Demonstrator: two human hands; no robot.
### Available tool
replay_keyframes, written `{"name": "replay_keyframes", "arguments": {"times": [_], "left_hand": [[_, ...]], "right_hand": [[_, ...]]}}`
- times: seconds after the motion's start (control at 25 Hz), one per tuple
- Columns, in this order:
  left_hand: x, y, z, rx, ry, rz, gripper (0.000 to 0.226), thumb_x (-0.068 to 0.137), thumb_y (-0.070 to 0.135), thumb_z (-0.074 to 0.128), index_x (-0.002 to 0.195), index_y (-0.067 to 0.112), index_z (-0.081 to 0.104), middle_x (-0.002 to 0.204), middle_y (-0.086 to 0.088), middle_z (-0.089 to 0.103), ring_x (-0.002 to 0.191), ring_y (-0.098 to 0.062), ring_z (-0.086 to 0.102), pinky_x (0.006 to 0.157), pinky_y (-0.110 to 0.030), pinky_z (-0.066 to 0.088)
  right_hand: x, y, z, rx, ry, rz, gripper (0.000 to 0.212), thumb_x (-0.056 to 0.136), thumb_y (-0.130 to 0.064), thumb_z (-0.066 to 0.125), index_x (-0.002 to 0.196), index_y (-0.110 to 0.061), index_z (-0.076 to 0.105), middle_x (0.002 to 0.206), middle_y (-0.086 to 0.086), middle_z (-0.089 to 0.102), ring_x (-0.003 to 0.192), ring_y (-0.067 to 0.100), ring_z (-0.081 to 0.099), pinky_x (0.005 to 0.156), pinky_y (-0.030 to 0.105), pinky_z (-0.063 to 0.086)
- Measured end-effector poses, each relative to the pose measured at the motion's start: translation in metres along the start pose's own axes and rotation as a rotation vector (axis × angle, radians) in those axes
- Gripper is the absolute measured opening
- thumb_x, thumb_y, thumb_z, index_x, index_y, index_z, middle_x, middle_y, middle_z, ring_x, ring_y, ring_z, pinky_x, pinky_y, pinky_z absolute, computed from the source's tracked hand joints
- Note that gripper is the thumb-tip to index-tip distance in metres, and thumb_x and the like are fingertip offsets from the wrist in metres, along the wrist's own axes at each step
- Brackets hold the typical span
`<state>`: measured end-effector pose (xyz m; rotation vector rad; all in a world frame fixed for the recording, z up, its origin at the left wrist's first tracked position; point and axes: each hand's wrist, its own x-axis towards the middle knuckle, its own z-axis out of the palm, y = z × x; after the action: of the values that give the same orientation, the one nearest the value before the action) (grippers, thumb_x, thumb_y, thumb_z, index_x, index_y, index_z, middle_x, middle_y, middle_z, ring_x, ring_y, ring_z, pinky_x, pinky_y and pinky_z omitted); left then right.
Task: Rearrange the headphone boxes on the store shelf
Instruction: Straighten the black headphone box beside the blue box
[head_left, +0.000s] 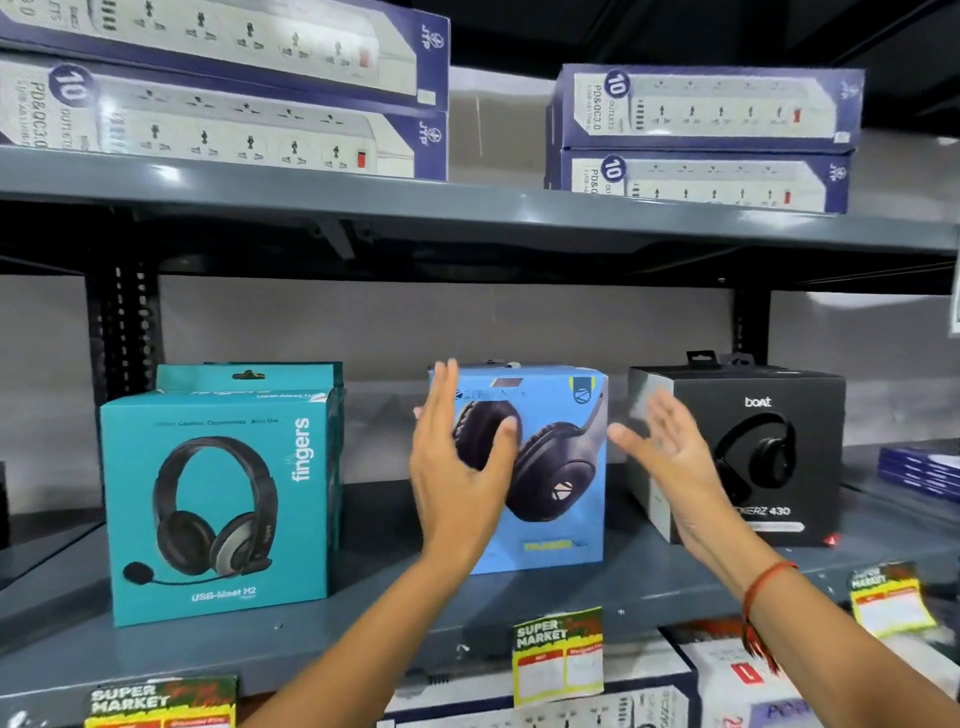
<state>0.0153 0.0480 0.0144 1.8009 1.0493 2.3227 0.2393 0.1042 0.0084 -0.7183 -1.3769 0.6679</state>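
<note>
The landmark is the light-blue headphone box (550, 467), which stands upright at the middle of the grey store shelf (363, 618) with its printed face to the front.

Positions relative to the blue box:
- A teal "fingers" headset box (218, 504) stands well apart to its left and nearer the shelf's front edge. A second teal box (249, 375) sits directly behind the first.
- A black "boat" headphone box (753, 447) stands near its right side, turned slightly off square.
- Power-strip boxes (701, 135) are stacked on the shelf above it.
- Price tags (558, 657) hang from the shelf edge below it.

Grip state: the left hand (457, 467) is spread flat in front of the blue box's left portion, thumb over the printed ear cup; contact cannot be confirmed. The right hand (670, 457) is flat and spread just beside the box's right edge, in front of the black box. Neither hand holds anything.

Progress, as a judgement: all boxes stand upright and face forward, but depth and spacing are uneven. The blue box appears next to be clasped; squaring the black box and aligning the row remain.
</note>
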Motion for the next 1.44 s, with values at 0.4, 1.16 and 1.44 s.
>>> {"name": "replay_keyframes", "arguments": {"times": [0.4, 1.16, 1.44], "left_hand": [[-0.057, 0.031, 0.145, -0.029, -0.596, -0.229, 0.096, 0.078, 0.045, 0.082, 0.156, 0.033, 0.026, 0.152, 0.02, 0.033, 0.136, 0.013, 0.028, 0.115, -0.014, 0.021], [-0.046, -0.059, 0.256, -0.271, -0.622, -0.729, 0.067, 0.059, 0.026, 0.097, 0.118, 0.023, 0.066, 0.102, 0.004, 0.081, 0.093, -0.016, 0.077, 0.075, -0.028, 0.062], [-0.057, -0.053, 0.254, -0.104, -0.496, -0.682, 0.066, 0.041, 0.049, 0.099, 0.1, 0.037, 0.072, 0.09, 0.02, 0.08, 0.084, -0.004, 0.077, 0.082, -0.034, 0.063]], "right_hand": [[0.013, -0.007, -0.195, -0.143, 0.48, -0.055, 0.115, 0.058, -0.067, 0.076, 0.153, -0.024, 0.029, 0.161, 0.003, 0.031, 0.142, 0.009, 0.032, 0.112, 0.029, 0.026], [0.096, 0.089, -0.288, -0.074, -0.287, 0.275, 0.082, 0.05, -0.052, 0.094, 0.123, -0.03, 0.062, 0.117, -0.01, 0.075, 0.111, 0.011, 0.067, 0.098, 0.035, 0.048], [0.098, 0.094, -0.29, 0.014, -0.31, 0.284, 0.078, 0.056, -0.04, 0.095, 0.125, -0.019, 0.063, 0.119, 0.0, 0.075, 0.111, 0.015, 0.069, 0.086, 0.025, 0.056]]}}
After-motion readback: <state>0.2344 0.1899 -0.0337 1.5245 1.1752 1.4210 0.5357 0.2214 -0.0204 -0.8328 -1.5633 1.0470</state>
